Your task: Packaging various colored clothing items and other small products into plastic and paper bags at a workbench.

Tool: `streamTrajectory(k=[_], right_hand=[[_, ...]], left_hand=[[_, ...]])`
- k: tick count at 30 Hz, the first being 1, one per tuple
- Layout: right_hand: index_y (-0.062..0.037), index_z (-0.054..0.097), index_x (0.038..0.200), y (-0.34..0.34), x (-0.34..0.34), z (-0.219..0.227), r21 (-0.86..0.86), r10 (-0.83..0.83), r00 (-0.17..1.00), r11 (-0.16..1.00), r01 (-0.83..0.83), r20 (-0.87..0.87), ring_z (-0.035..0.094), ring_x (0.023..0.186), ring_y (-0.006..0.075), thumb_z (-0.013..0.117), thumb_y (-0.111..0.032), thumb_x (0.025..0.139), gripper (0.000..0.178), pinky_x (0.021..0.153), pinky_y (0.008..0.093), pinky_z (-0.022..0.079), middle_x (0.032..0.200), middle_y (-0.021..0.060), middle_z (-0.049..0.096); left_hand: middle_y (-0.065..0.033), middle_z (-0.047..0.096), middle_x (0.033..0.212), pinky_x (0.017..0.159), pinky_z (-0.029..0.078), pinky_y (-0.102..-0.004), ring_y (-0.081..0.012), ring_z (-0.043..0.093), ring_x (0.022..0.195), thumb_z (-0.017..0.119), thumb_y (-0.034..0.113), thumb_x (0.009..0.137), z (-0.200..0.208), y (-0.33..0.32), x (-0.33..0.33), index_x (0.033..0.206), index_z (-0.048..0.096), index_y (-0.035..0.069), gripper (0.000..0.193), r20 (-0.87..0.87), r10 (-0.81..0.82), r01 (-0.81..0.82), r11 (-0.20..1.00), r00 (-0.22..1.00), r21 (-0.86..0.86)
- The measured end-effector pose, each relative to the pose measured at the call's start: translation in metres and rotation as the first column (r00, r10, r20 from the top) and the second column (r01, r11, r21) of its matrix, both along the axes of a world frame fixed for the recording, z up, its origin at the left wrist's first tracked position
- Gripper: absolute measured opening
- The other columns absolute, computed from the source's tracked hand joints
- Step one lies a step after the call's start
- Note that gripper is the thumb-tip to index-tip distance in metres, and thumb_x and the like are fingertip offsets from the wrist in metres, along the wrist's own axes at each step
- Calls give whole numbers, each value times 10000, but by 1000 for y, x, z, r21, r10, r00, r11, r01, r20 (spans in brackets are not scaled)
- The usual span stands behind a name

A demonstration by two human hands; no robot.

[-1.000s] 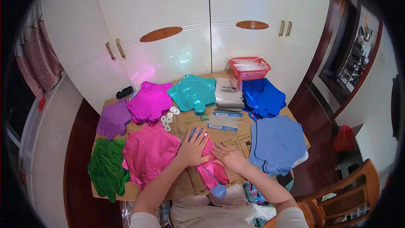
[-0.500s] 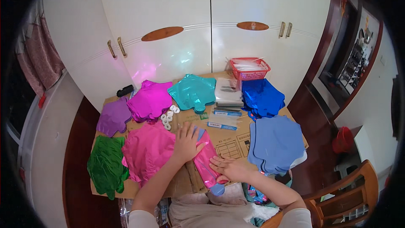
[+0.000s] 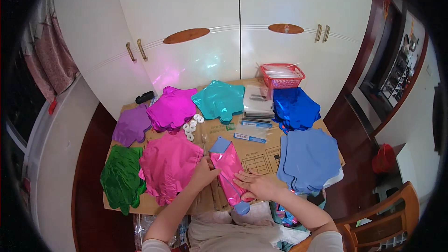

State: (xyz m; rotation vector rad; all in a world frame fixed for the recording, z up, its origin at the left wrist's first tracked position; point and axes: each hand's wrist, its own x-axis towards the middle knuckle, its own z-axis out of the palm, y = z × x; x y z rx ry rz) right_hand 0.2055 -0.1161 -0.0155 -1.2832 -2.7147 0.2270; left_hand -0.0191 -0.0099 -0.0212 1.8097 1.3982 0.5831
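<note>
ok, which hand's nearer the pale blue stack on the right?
Right. The right hand is left of the pale blue stack, fingers on the folded pink foil; the left hand is farther off, at that foil's left edge.

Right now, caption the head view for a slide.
Right hand rests on folded pink foil, left hand at its left edge.

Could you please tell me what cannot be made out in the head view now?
In the head view:
- Folded pink foil sheet with blue ends: the part beneath the right hand is hidden by that hand.
- Left hand: its own back hides whether it pinches the foil sheet.
- Brown wooden chair: cut off by the bottom edge.
</note>
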Motion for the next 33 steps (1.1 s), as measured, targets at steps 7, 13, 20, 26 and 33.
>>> streamTrajectory(k=[7,13,20,26,33], right_hand=[[-132,442,1348,3,-5,5,6,-33,999,999,33,22,382,1303,232,632,-455,734,719,1061,406,322,1419,69,398],[-148,452,1342,3,-8,9,27,-33,997,999,32,66,383,1303,220,648,-453,713,727,1048,394,337,1414,58,407],[-146,416,1370,5,-9,7,-18,-26,998,999,27,53,369,1318,230,641,-443,714,756,1058,410,324,1422,55,398],[-155,361,1403,6,-7,6,-65,-4,998,998,8,57,338,1339,234,643,-433,735,777,1080,447,283,1447,54,363],[-181,346,1411,22,-8,18,-103,16,996,995,-7,83,324,1348,203,648,-377,763,742,1076,454,291,1456,41,347]], left_hand=[[-221,653,814,692,510,-426,-355,647,780,726,473,631,15,7,12,815,658,-19,530,-366,-142,159,987,920,18],[-196,661,795,704,511,-443,-345,652,783,716,474,637,19,-4,13,823,677,26,487,-346,-146,161,987,927,16],[-191,662,838,715,505,-451,-352,643,810,697,415,690,20,-13,14,870,672,41,416,-382,-180,228,970,906,82],[-178,640,817,719,481,-452,-346,596,828,700,346,718,16,-22,8,836,647,14,357,-318,-198,288,920,927,267],[-168,625,788,713,482,-445,-350,588,820,699,349,714,19,-12,6,842,651,30,346,-291,-179,270,912,940,309]])
